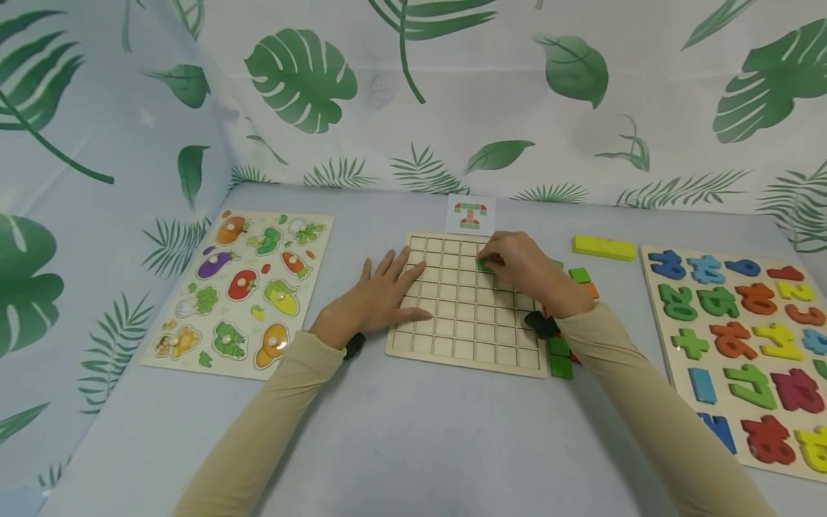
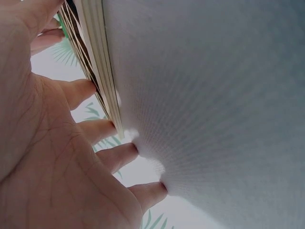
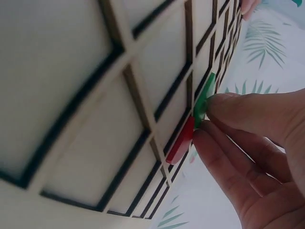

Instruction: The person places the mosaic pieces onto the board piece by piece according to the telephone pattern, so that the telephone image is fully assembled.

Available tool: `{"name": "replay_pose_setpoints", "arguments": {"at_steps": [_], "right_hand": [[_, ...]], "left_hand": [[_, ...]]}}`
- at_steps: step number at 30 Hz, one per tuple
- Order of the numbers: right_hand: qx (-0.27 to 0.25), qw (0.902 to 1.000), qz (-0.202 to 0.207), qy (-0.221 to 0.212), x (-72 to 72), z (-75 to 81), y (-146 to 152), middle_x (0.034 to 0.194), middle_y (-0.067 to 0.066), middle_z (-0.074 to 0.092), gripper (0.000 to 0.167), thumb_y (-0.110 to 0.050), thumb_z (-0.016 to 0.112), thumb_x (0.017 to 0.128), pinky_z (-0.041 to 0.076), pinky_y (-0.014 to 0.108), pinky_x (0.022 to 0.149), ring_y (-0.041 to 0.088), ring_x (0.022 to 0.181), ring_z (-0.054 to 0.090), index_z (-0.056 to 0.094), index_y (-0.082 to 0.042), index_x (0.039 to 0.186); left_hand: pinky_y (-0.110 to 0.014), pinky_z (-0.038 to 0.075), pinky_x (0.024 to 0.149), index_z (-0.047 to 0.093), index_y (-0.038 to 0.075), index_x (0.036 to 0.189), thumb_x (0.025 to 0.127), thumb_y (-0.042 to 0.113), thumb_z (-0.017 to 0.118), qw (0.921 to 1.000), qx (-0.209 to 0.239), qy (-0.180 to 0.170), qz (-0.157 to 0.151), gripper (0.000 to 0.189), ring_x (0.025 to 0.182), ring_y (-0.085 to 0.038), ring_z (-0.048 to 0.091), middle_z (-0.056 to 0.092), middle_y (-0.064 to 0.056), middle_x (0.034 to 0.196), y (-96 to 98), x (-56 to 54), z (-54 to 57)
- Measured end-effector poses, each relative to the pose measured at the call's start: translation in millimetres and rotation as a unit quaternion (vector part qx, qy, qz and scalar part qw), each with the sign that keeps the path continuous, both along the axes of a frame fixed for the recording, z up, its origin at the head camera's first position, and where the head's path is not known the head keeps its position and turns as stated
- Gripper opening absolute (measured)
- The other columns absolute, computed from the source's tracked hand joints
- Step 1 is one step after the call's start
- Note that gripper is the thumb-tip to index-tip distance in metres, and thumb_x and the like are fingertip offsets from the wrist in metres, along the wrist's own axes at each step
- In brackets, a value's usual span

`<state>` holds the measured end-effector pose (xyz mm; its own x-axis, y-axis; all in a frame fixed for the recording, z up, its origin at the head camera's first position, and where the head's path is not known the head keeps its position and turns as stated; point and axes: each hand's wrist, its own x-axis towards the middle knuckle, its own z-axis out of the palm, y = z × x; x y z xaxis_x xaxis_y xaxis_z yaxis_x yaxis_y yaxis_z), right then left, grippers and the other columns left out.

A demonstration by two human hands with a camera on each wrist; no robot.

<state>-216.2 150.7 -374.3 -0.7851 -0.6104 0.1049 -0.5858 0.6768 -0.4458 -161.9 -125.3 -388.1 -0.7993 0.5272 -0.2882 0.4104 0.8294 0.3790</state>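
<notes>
A wooden grid board (image 1: 446,328) lies on the table. My left hand (image 1: 375,298) rests across its left edge, fingers spread; in the left wrist view, fingertips reach over the board's side and onto the cloth. Near the board's top edge, my right hand (image 1: 520,262) pinches a green tile (image 3: 204,100) between thumb and fingers, right at a grid cell. Beside it, a red tile (image 3: 181,143) sits in the grid in the right wrist view; the hand hides it in the head view. Behind the board is a card (image 1: 470,214) with a red, green and orange block pattern.
Loose green tiles (image 1: 561,367) and an orange tile (image 1: 589,289) lie along the board's right side, partly under the right forearm. A yellow block (image 1: 604,247) is farther back. A number puzzle (image 1: 654,301) stands right, a vegetable puzzle (image 1: 316,230) left.
</notes>
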Motion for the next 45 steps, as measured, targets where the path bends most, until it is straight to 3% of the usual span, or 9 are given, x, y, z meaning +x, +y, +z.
{"name": "replay_pose_setpoints", "arguments": {"at_steps": [5,8,15,26,32,38,45], "right_hand": [[-0.012,0.9994,0.019,0.025,2.1,-1.5,3.9,0.100,0.025,0.072,0.015,0.015,0.071,0.091,0.058,0.046,0.074,0.036,0.088,0.070,0.076,0.013,0.104],[-0.017,0.9993,0.027,0.019,4.7,2.7,9.6,0.105,0.024,0.072,0.017,0.011,0.070,0.093,0.054,0.043,0.071,0.034,0.086,0.068,0.076,0.011,0.108],[-0.005,0.9997,0.024,-0.005,13.6,25.1,34.6,0.119,0.021,0.070,0.024,0.004,0.073,0.095,0.055,0.054,0.088,0.039,0.108,0.068,0.075,0.007,0.119],[0.032,0.9995,-0.002,-0.005,30.3,53.1,93.9,0.107,0.011,0.073,0.025,0.004,0.079,0.090,0.057,0.053,0.083,0.029,0.097,0.070,0.078,0.001,0.114],[0.072,0.9959,-0.014,-0.052,38.3,51.7,114.9,0.109,0.008,0.074,0.025,0.002,0.081,0.088,0.059,0.050,0.084,0.027,0.097,0.070,0.078,-0.001,0.113],[0.088,0.9900,0.000,-0.110,45.3,45.0,120.4,0.109,0.003,0.073,0.027,0.005,0.082,0.085,0.062,0.042,0.082,0.023,0.097,0.071,0.080,-0.005,0.110],[0.111,0.9816,0.021,-0.154,48.3,36.6,124.3,0.110,-0.001,0.073,0.033,0.005,0.086,0.081,0.061,0.045,0.086,0.024,0.101,0.071,0.079,-0.007,0.110]], "left_hand": [[-0.068,-0.003,0.122,0.009,0.016,0.170,0.104,0.060,0.054,1.0000,-0.003,-0.002,0.000,0.092,0.160,-0.040,-0.009,-0.010,-0.017,0.174,0.3,-1.0,-1.6],[-0.068,-0.003,0.122,0.009,0.015,0.170,0.104,0.060,0.054,1.0000,0.001,-0.001,-0.001,0.091,0.159,-0.041,-0.009,-0.010,-0.018,0.174,0.4,-0.6,-1.2],[-0.069,-0.003,0.122,0.009,0.016,0.170,0.104,0.060,0.054,1.0000,0.002,-0.002,0.000,0.091,0.159,-0.041,-0.009,-0.011,-0.017,0.174,-0.2,0.2,-0.8],[-0.068,-0.003,0.122,0.009,0.015,0.170,0.104,0.059,0.054,1.0000,0.002,0.000,0.004,0.091,0.159,-0.042,-0.008,-0.010,-0.018,0.174,0.3,1.8,-1.8],[-0.068,-0.003,0.122,0.009,0.014,0.170,0.104,0.059,0.054,1.0000,0.002,0.002,0.002,0.092,0.159,-0.042,-0.008,-0.010,-0.018,0.174,1.3,1.2,-2.7],[-0.068,-0.004,0.122,0.010,0.014,0.170,0.104,0.060,0.055,1.0000,0.006,0.002,0.002,0.092,0.159,-0.041,-0.009,-0.010,-0.018,0.174,1.0,0.9,-3.8],[-0.069,-0.003,0.122,0.009,0.014,0.170,0.104,0.059,0.054,1.0000,0.003,0.006,0.000,0.092,0.159,-0.042,-0.009,-0.010,-0.019,0.174,1.5,1.0,-4.9]]}}
